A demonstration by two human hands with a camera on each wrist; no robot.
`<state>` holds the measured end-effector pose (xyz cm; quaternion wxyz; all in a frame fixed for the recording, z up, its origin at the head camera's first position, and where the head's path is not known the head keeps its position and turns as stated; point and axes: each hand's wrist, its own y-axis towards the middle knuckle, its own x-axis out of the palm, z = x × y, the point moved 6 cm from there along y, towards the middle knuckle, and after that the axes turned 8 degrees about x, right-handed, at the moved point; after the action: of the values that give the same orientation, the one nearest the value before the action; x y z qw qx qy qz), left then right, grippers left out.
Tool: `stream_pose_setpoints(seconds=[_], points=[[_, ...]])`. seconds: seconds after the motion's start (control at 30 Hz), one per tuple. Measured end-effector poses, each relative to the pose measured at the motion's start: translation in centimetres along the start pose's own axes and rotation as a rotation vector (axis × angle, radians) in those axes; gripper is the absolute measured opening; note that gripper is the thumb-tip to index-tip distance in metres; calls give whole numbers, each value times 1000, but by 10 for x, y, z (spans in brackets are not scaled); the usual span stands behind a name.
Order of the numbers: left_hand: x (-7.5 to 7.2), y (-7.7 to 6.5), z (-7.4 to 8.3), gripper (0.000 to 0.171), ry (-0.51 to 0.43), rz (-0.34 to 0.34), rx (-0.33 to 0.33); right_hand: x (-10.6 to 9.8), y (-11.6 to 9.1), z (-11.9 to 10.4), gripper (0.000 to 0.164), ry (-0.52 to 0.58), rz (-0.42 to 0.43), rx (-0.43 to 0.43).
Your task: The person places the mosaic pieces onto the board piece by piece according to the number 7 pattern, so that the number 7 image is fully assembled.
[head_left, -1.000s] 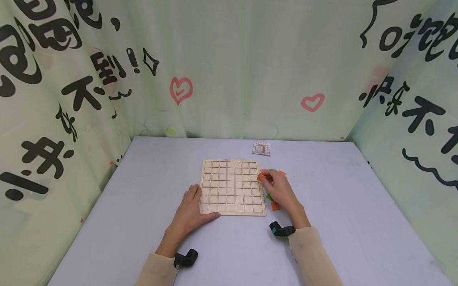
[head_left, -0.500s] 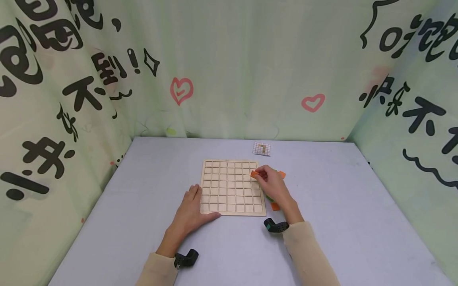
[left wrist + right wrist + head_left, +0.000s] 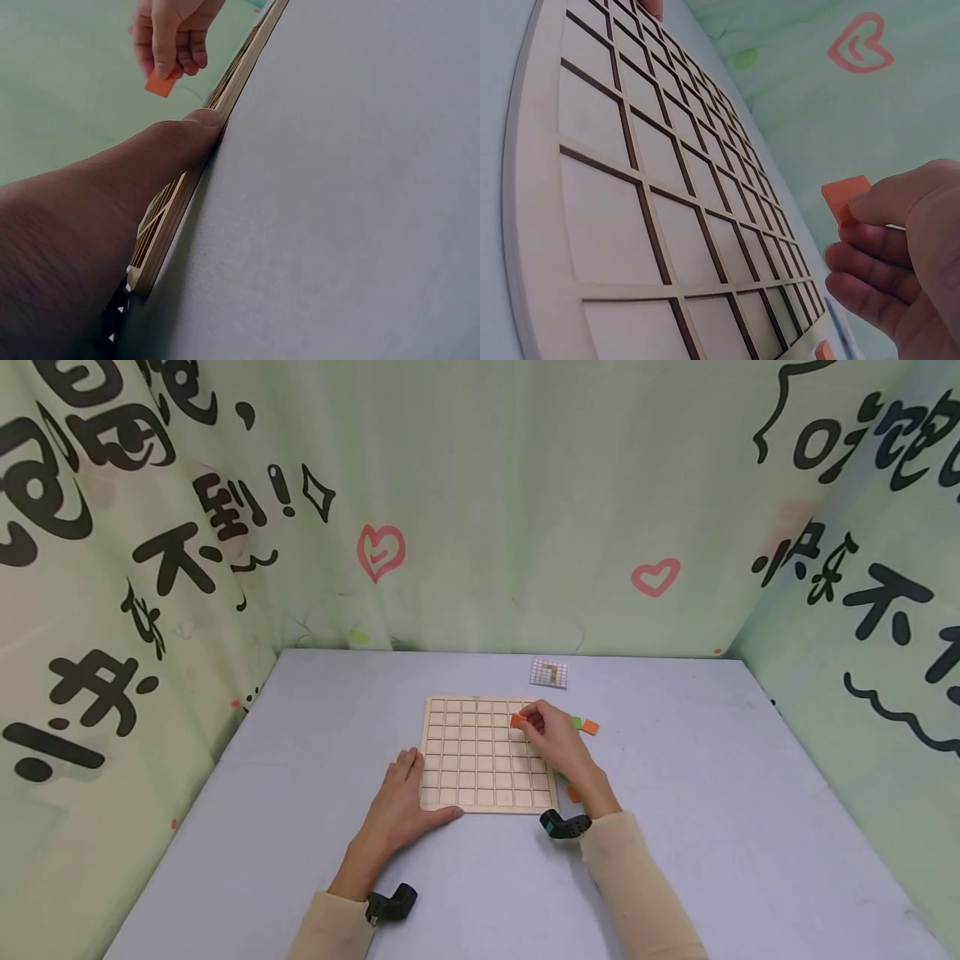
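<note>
A wooden grid board (image 3: 480, 760) with square cells lies flat on the table. My left hand (image 3: 397, 802) rests against its left side and near corner, fingers extended, the thumb (image 3: 184, 135) along the near edge. Between thumb and fingers my right hand (image 3: 557, 739) pinches an orange square tile (image 3: 518, 721), held above the board's far right part. The right wrist view shows this orange tile (image 3: 845, 196) raised clear of the grid. Right of the board, partly hidden by the right hand and forearm, lie green and orange tiles, among them an orange one (image 3: 591, 727).
A small printed card (image 3: 548, 673) with a grid pattern lies behind the board near the table's far edge. Pale green curtains (image 3: 480, 510) with writing and hearts surround the white-covered table (image 3: 315, 718). Both wrists wear black straps with cameras.
My right hand has carried the orange tile leftward from the board's right edge to over its far right cells. The left hand keeps its place at the board.
</note>
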<state>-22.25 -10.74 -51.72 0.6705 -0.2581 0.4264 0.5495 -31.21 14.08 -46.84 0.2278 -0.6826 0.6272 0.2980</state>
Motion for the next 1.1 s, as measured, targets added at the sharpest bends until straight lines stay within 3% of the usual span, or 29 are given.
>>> stream_pose_setpoints(seconds=[1.1], points=[[-3,-1,3,116,4,-5,1,45,31,-20,21,7,-83,16]])
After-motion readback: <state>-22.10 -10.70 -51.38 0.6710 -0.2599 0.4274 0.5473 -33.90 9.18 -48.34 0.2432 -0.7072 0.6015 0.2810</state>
